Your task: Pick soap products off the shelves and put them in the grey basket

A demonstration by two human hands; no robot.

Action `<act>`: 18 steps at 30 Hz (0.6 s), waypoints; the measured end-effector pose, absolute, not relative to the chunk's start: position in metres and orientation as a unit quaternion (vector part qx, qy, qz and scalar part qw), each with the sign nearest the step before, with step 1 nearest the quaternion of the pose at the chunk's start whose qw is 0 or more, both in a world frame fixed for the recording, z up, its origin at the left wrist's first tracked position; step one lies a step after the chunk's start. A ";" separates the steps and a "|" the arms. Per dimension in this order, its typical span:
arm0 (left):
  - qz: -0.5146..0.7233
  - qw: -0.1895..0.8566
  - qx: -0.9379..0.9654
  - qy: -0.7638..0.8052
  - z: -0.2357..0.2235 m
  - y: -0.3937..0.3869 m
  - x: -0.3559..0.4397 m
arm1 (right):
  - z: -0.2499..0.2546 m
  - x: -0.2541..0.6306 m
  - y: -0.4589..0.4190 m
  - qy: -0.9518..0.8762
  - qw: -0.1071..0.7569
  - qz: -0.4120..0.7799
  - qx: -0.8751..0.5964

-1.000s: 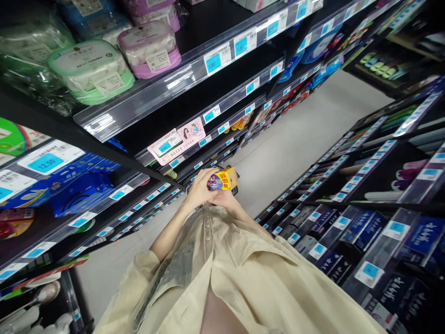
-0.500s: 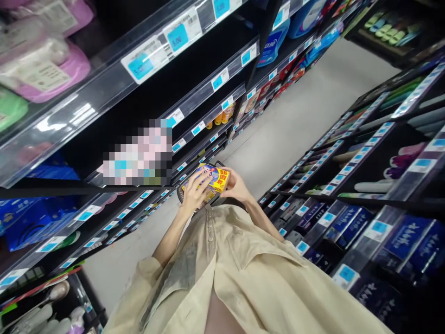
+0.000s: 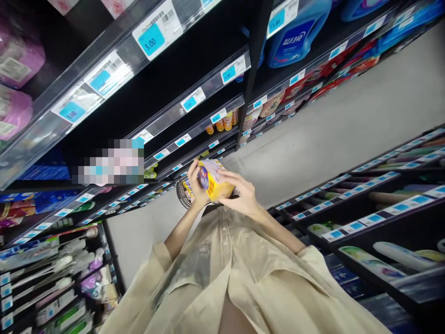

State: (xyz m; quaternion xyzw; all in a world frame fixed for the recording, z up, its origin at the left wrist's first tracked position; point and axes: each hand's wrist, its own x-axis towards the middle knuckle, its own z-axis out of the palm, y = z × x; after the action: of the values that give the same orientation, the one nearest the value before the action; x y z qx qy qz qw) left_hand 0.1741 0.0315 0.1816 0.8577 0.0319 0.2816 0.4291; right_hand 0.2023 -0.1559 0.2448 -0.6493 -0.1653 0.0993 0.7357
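Note:
Between my two hands, in front of my waist, is a yellow and purple printed box (image 3: 211, 180), held at a tilt. My left hand (image 3: 196, 186) grips its left side, fingertips near the upper edge. My right hand (image 3: 243, 195) closes on the right side, with fingers over the top face and the thumb lower down. Below the box shows part of a dark shopping basket (image 3: 180, 195) with yellow printed packs (image 3: 188, 190) inside. What carries the basket is hidden.
Store shelves with price labels (image 3: 151, 41) rise on my left. Blue detergent bottles (image 3: 295, 39) and yellow canisters (image 3: 224, 122) stand farther along. More shelves (image 3: 365, 204) line the right side. A rack of brushes (image 3: 62, 264) is at lower left. Grey floor (image 3: 313, 130) runs between.
The box has been turned, so a different face shows. My left hand has moved from across its front to its left side, and my right fingers now lie over the top. The view has shifted.

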 end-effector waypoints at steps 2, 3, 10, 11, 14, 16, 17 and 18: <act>0.226 0.457 0.860 0.006 0.197 0.025 0.183 | 0.239 0.215 -0.165 -0.042 0.800 0.127 -0.584; 0.193 0.472 0.860 -0.005 0.205 0.022 0.187 | 0.235 0.221 -0.169 0.020 0.827 0.163 -0.537; 0.016 0.579 0.814 -0.041 0.241 0.009 0.209 | 0.215 0.256 -0.190 0.220 0.831 0.391 -0.329; -0.002 0.588 0.808 -0.039 0.242 0.009 0.210 | 0.213 0.256 -0.192 0.221 0.830 0.387 -0.334; -0.061 0.605 0.794 0.024 0.238 0.013 0.209 | 0.207 0.247 -0.193 0.209 0.834 0.357 -0.366; -0.108 0.610 0.781 0.079 0.228 0.018 0.204 | 0.195 0.236 -0.192 0.196 0.833 0.341 -0.390; -0.135 0.613 0.772 0.095 0.219 0.021 0.202 | 0.184 0.229 -0.192 0.188 0.826 0.343 -0.405; -0.162 0.617 0.762 0.105 0.207 0.024 0.198 | 0.169 0.223 -0.192 0.178 0.818 0.347 -0.423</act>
State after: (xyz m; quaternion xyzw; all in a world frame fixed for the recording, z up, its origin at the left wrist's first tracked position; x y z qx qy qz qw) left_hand 0.1984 0.0238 0.2075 0.7625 0.1050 -0.1624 0.6174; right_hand 0.2227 -0.1918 0.1691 -0.4226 0.1784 0.3471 0.8180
